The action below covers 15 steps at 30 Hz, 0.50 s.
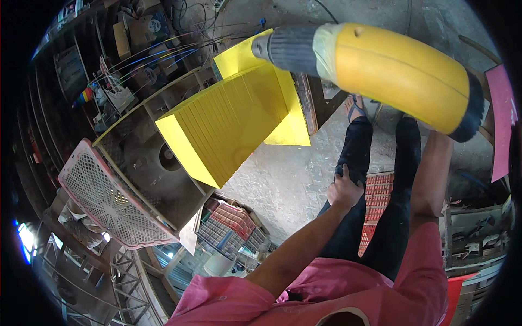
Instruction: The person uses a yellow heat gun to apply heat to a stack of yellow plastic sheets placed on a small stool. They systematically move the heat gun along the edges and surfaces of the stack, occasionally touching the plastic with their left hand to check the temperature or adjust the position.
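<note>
A yellow heat gun (399, 70) with a black ribbed nozzle and pale tape round its collar is held up close, across the upper right. My right forearm (433, 174) runs up behind its back end, and the body of the gun hides my right hand and its grip. Its nozzle points left, over the top of a stack of bright yellow sheets (228, 119). Against the stack's far end stands a larger yellow panel (291, 117). My left hand (346, 190) rests on my left leg, holding nothing, with a finger stretched out.
A pink-rimmed perforated crate (117, 195) leans left beside a dusty wooden frame (157, 155). Red and grey trays (225, 225) sit below the stack. Red latticed plastic (379, 190) shows between my legs. A cluttered rack (476, 233) and pink sheet (501, 119) stand right.
</note>
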{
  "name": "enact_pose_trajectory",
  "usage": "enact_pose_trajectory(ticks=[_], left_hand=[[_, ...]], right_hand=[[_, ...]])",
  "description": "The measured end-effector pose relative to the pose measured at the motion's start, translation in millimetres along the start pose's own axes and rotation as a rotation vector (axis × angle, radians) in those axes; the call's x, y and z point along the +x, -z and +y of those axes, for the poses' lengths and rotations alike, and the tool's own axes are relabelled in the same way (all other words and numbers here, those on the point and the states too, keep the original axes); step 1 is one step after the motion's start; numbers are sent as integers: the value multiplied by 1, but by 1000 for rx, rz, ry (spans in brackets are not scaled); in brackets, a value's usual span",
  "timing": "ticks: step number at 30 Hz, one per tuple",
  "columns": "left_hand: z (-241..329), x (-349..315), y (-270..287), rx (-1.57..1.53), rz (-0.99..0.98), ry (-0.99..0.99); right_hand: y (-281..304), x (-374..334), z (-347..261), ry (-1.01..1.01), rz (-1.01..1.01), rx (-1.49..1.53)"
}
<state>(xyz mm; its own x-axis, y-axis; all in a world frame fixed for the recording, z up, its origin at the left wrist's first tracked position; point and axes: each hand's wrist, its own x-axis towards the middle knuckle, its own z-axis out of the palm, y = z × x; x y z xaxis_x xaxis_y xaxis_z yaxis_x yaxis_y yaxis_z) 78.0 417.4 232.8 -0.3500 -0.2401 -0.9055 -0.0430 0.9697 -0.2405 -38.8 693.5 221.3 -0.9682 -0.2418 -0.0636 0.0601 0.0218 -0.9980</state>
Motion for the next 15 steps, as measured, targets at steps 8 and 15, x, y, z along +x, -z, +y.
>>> enact_pose_trajectory(ticks=[8, 15], left_hand=[[-9, -2, -13, -79, 106, -137], [-17, 10, -35, -66, 183, -188]], right_hand=[[-5, 5, -9, -4, -26, 23], [-8, 16, -9, 11, 2, 55]])
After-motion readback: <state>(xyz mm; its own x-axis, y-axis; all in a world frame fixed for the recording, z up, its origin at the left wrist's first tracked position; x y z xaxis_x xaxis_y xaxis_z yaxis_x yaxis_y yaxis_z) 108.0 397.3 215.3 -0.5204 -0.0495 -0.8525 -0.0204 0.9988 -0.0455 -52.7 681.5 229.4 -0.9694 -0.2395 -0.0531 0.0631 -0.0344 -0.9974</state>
